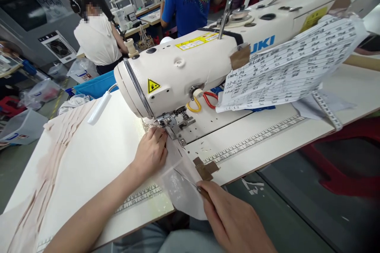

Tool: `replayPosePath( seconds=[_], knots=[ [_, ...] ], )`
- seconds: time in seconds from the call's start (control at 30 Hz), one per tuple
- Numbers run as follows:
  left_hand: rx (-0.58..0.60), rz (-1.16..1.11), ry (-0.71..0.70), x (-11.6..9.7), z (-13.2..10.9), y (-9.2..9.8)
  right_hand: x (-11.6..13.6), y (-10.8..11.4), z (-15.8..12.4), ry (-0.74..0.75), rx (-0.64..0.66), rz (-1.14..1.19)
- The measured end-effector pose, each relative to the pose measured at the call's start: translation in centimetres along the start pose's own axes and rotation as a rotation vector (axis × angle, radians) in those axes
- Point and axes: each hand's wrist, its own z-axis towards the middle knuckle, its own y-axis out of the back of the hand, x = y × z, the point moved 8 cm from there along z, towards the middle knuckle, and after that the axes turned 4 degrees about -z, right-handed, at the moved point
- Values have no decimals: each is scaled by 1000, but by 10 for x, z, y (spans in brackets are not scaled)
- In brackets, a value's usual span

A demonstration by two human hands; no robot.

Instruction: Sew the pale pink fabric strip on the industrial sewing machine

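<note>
My left hand (151, 151) lies on a sheer white fabric piece (181, 189), fingers curled and pressing it down just before the presser foot (170, 121) of a white sewing machine (190, 67). My right hand (234, 221) pinches a thin metal tool (190, 182) with a brown handle, its tip resting on the fabric near the table's front edge. The fabric hangs over that edge.
A printed paper sheet (291, 67) is taped to the machine arm. Pink pleated cloth (50, 158) lies at the table's left. Red and yellow scissor handles (204, 101) sit behind the needle. Measuring tapes (258, 138) are stuck to the table. Two people (97, 35) work at the back.
</note>
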Motion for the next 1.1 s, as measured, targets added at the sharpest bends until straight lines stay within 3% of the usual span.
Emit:
replayPosePath(
  seconds=[0.17, 0.47, 0.7, 1.1],
  knots=[
    [-59, -47, -26, -6, -11, -1, -1, 1, 2, 14, -19, -54],
    [-65, -66, 24, 4, -13, -3, -1, -4, 7, 1, 47, -81],
    [1, 41, 2, -3, -12, -6, -1, -9, 16, -17, 112, -94],
    [74, 69, 16, -16, -19, -9, 2, -8, 27, 7, 73, -171]
  ],
)
